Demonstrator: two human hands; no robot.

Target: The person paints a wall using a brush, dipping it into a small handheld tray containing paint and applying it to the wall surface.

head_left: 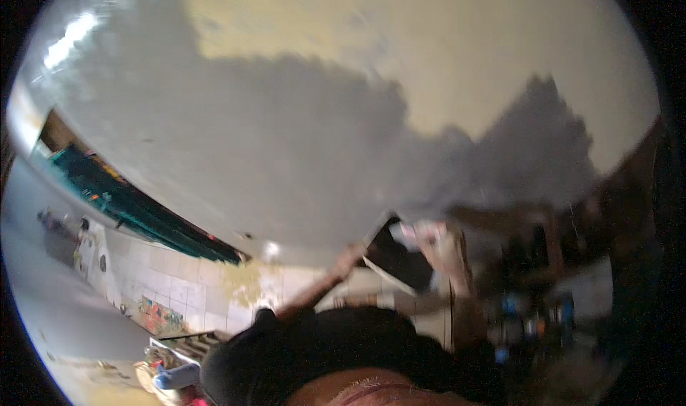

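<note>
A dark, flat rectangular panel with pale edges (401, 257) is tilted in front of my body; blur hides its exact kind. My left hand (347, 259) grips its left edge, with the fingers closed there. Over the panel's upper right corner, my right hand (444, 250) is bent inward with its fingers curled. Something small and whitish shows at those fingertips, too blurred to name. Whether the right hand touches the panel, I cannot tell.
A broad grey surface (271, 141) with yellowish lit areas and a dark shadow fills the upper view. Dark green cloth (136, 202) lies at the left, beyond pale tiles (193, 284). Blurred blue items (532, 320) stand at the lower right, a blue object (179, 377) at the lower left.
</note>
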